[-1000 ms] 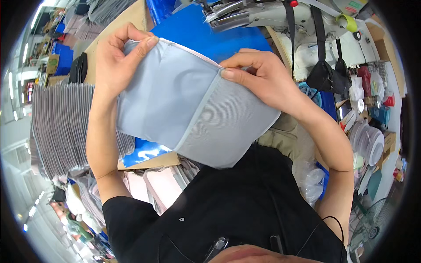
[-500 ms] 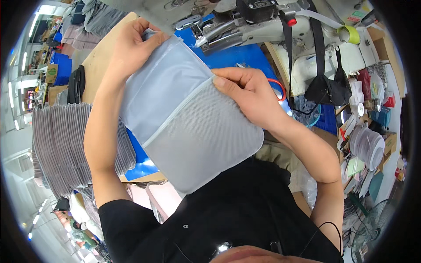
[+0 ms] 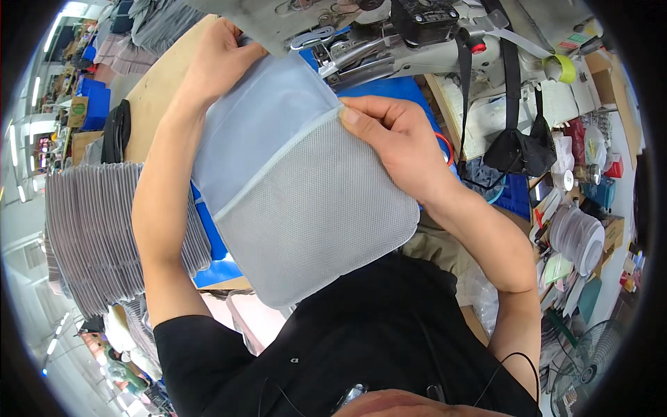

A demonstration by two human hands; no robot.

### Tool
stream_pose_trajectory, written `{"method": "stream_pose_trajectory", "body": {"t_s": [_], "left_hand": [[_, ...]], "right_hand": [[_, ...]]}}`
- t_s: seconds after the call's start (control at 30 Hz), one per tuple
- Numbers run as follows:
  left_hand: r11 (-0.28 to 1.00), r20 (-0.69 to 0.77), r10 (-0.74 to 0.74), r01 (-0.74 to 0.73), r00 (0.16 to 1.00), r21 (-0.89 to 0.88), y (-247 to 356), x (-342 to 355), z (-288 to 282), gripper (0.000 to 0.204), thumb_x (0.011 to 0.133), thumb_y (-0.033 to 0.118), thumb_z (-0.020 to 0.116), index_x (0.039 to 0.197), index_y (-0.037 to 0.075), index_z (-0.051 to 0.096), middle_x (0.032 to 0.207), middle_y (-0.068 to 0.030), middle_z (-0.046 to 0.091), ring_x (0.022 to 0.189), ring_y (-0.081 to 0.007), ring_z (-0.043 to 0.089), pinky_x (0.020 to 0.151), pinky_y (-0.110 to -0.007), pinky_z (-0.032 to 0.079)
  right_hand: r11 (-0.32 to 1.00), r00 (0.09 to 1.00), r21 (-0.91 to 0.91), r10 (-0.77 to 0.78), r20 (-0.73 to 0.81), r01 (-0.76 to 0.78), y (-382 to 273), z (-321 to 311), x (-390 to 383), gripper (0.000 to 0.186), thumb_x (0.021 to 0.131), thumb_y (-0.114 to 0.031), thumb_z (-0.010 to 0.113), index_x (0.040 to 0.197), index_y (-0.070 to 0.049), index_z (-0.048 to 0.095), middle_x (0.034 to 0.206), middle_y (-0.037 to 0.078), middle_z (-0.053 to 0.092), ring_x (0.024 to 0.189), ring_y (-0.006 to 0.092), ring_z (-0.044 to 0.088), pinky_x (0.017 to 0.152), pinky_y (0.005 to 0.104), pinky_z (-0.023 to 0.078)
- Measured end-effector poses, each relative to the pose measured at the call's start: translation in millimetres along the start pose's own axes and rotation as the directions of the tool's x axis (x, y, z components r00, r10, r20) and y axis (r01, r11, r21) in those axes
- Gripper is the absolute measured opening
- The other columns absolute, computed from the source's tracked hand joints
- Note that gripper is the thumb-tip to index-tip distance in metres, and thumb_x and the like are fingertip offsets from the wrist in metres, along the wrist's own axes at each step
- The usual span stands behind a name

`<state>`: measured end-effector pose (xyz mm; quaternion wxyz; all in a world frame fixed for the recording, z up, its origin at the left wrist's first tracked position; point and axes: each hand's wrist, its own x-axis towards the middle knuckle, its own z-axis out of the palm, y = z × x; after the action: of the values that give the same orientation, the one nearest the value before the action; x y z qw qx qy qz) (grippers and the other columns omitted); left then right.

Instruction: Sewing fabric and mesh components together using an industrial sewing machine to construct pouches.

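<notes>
A grey-blue fabric panel [image 3: 274, 104] with a grey mesh pocket [image 3: 319, 208] spreads between my two hands, its rounded lower end reaching my shirt. A pale binding strip runs slantwise along the pocket's upper edge. My left hand [image 3: 226, 62] pinches the panel's far left corner, its fingertips partly hidden behind the cloth and the sewing machine. With thumb and fingers my right hand [image 3: 389, 135] grips the right edge, right where the pale strip ends. Just beyond the panel is the sewing machine [image 3: 361, 66], its metal parts close to the far edge.
To the left stands a large stack of grey fabric pieces [image 3: 97, 229]. A blue sheet [image 3: 389, 87] covers part of the wooden table [image 3: 156, 90]. Red-handled scissors [image 3: 447, 149] lie beyond my right wrist. Black straps [image 3: 511, 90] hang at the machine; spools [image 3: 580, 236] sit far right.
The far end of the panel and my left hand have shifted slightly away, toward the machine. The cloth lies smoother and flatter. My right hand keeps its grip at the strip's end.
</notes>
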<state>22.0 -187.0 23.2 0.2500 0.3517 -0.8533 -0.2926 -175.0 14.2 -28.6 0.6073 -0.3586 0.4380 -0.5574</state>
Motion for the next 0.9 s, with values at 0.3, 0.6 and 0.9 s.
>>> {"method": "stream_pose_trajectory", "body": {"t_s": [0.3, 0.6, 0.9], "left_hand": [[0.936, 0.007, -0.064, 0.057, 0.998, 0.346, -23, 16, 6, 0.032, 0.088, 0.007, 0.071, 0.118, -0.002, 0.068, 0.115, -0.0094, 0.072, 0.105, -0.0224, 0.066, 0.09, -0.036, 0.053], [0.908, -0.115, 0.005, 0.044, 0.993, 0.416, -41, 14, 16, 0.036, 0.088, 0.009, 0.071, 0.122, -0.002, 0.067, 0.119, -0.0113, 0.071, 0.109, -0.0241, 0.067, 0.092, -0.038, 0.053], [0.967, -0.403, 0.219, -0.142, 0.889, 0.212, 30, -48, 54, 0.045, 0.078, 0.018, 0.085, 0.117, 0.002, 0.068, 0.117, -0.0159, 0.07, 0.105, -0.0304, 0.068, 0.09, -0.041, 0.054]], "right_hand": [[0.998, 0.994, -0.014, -0.066, -0.085, 0.065, -3, -5, 19, 0.03, 0.102, -0.02, 0.067, 0.118, 0.006, 0.074, 0.095, 0.004, 0.074, 0.081, 0.006, 0.062, 0.073, 0.0238, 0.051], [1.0, 0.993, 0.024, -0.012, -0.12, 0.015, -7, 0, 21, 0.029, 0.101, -0.022, 0.069, 0.109, 0.005, 0.075, 0.092, 0.005, 0.074, 0.079, 0.0084, 0.064, 0.072, 0.0245, 0.051], [0.983, 0.992, 0.183, 0.026, -0.121, -0.003, 2, -2, 30, 0.027, 0.097, -0.022, 0.074, 0.104, 0.004, 0.074, 0.092, 0.005, 0.074, 0.077, 0.0105, 0.066, 0.067, 0.0263, 0.053]]}}
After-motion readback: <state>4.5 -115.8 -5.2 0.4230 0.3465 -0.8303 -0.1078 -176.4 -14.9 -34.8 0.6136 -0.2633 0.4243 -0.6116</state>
